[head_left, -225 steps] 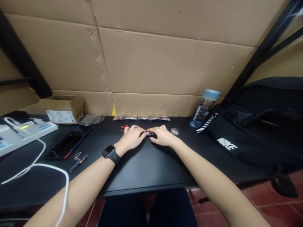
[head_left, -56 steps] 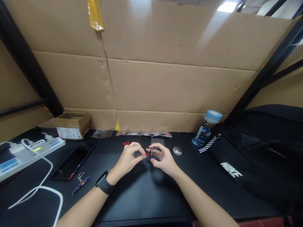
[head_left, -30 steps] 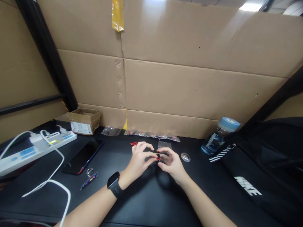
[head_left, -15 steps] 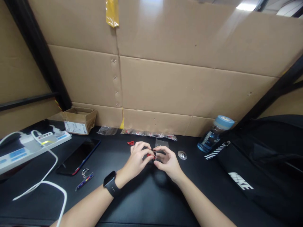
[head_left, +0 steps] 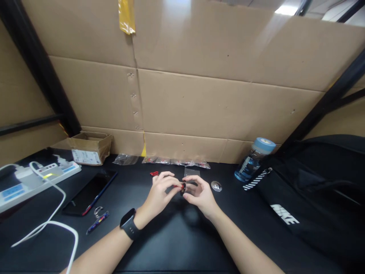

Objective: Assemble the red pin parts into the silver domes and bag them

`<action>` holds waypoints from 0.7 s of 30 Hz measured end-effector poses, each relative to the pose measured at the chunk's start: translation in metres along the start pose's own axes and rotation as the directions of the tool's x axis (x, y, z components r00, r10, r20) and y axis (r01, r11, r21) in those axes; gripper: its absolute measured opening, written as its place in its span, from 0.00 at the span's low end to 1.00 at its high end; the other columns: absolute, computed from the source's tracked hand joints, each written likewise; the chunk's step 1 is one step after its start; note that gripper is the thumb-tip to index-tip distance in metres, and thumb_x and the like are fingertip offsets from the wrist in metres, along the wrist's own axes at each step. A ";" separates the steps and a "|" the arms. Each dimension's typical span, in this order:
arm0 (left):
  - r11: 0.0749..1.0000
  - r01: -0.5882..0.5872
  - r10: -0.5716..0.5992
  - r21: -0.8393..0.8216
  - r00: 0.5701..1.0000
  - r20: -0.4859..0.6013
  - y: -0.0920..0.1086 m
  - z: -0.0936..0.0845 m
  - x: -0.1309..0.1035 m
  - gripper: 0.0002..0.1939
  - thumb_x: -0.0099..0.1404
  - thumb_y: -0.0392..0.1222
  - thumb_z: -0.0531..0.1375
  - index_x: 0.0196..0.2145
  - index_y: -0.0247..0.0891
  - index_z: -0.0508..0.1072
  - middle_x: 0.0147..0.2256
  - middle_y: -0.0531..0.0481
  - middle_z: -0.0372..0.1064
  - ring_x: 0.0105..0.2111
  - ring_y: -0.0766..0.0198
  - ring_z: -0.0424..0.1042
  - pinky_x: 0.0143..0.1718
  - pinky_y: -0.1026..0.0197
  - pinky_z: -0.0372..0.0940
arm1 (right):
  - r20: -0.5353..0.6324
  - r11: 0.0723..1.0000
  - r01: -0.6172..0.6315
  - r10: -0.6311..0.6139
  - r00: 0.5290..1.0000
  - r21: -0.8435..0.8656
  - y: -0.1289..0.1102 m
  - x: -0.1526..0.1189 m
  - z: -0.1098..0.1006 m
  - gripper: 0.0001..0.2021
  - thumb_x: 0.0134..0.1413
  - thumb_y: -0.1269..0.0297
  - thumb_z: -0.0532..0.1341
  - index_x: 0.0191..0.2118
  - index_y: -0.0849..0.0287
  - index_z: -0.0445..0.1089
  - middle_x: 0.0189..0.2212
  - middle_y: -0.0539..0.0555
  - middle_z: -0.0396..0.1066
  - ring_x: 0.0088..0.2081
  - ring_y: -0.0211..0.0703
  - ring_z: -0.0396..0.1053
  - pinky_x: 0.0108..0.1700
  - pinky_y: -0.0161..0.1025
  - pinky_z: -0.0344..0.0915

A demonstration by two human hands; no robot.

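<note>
Over the black table my left hand [head_left: 164, 189] and my right hand [head_left: 201, 194] meet fingertip to fingertip. Between them is a small dark round disc [head_left: 183, 189] with a bit of red at its left side. My left thumb and forefinger pinch it at the red part. The thumb and fingers of my right hand curl around its other side. Fingers cover much of it, so its exact kind cannot be made out. Just right of my right hand lies a shiny round disc [head_left: 216, 186]. A red looped cord [head_left: 154, 173] rests behind my left hand.
Small plastic packets [head_left: 178, 162] line the cardboard wall. To the left are a phone [head_left: 90, 192], a keychain [head_left: 97, 221], a power strip [head_left: 67, 170] with white cables and a cardboard box [head_left: 91, 148]. A water bottle [head_left: 253, 160] and black bag [head_left: 310, 198] stand right.
The view has shifted slightly, so most things appear a little further left. Between my fingers the dark disc has turned and shows more of its face. Both hands keep their grip.
</note>
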State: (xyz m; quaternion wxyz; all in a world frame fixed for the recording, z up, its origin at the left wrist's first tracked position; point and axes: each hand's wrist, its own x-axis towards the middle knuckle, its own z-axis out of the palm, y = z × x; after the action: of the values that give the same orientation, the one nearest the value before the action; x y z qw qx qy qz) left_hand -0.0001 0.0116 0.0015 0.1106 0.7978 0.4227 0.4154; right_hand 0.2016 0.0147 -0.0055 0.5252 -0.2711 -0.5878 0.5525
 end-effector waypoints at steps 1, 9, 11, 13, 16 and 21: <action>1.000 -0.002 0.002 0.003 1.000 -0.005 0.000 0.000 0.000 0.07 0.70 0.45 0.61 0.38 0.47 0.80 0.40 0.50 0.79 0.54 0.50 0.66 0.54 0.46 0.55 | 0.004 1.000 0.003 -0.003 1.000 0.003 0.000 0.000 0.000 0.23 0.42 0.64 0.75 0.46 0.55 0.72 0.50 0.57 0.71 0.46 0.48 0.76 0.52 0.48 0.73; 0.999 -0.018 0.018 0.031 1.000 -0.020 -0.002 0.003 -0.001 0.04 0.68 0.44 0.64 0.39 0.49 0.81 0.40 0.53 0.80 0.52 0.53 0.68 0.53 0.48 0.53 | 0.021 1.000 0.012 -0.011 1.000 -0.019 0.001 0.000 0.001 0.22 0.44 0.66 0.74 0.47 0.54 0.72 0.49 0.56 0.71 0.46 0.46 0.75 0.51 0.46 0.72; 0.999 -0.040 0.040 0.037 0.999 -0.007 -0.002 0.003 -0.001 0.05 0.69 0.44 0.63 0.39 0.50 0.81 0.40 0.53 0.81 0.52 0.52 0.68 0.53 0.48 0.52 | 0.024 1.000 0.013 -0.012 1.000 -0.017 0.001 0.000 0.000 0.22 0.44 0.67 0.74 0.47 0.54 0.72 0.48 0.56 0.72 0.46 0.47 0.75 0.51 0.46 0.72; 0.997 -0.059 0.059 0.044 0.998 -0.001 -0.003 0.003 -0.001 0.06 0.69 0.44 0.63 0.39 0.50 0.81 0.40 0.53 0.81 0.52 0.52 0.68 0.52 0.48 0.52 | 0.027 1.000 0.011 -0.010 1.000 -0.023 0.001 0.000 0.000 0.22 0.44 0.67 0.74 0.47 0.54 0.72 0.48 0.56 0.72 0.47 0.47 0.75 0.51 0.46 0.72; 0.997 -0.048 0.049 0.054 0.999 -0.005 -0.002 0.004 -0.001 0.06 0.70 0.44 0.63 0.40 0.50 0.81 0.40 0.53 0.81 0.51 0.52 0.69 0.51 0.48 0.52 | 0.029 1.000 0.016 -0.015 0.999 -0.027 0.001 0.000 0.001 0.22 0.44 0.67 0.74 0.47 0.54 0.71 0.49 0.56 0.71 0.47 0.47 0.75 0.51 0.46 0.72; 0.997 -0.033 0.032 0.064 0.999 0.014 -0.001 0.004 -0.001 0.05 0.69 0.44 0.63 0.39 0.49 0.81 0.40 0.52 0.80 0.51 0.52 0.67 0.51 0.48 0.52 | 0.029 0.999 0.025 -0.024 0.999 -0.028 0.003 0.000 0.000 0.22 0.44 0.70 0.74 0.47 0.54 0.72 0.49 0.55 0.70 0.46 0.46 0.76 0.50 0.44 0.72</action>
State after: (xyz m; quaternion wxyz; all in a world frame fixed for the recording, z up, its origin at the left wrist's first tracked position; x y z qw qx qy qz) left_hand 0.0023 0.0124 -0.0021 0.0809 0.8106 0.4220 0.3980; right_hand 0.2005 0.0150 -0.0085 0.5197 -0.2635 -0.6063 0.5412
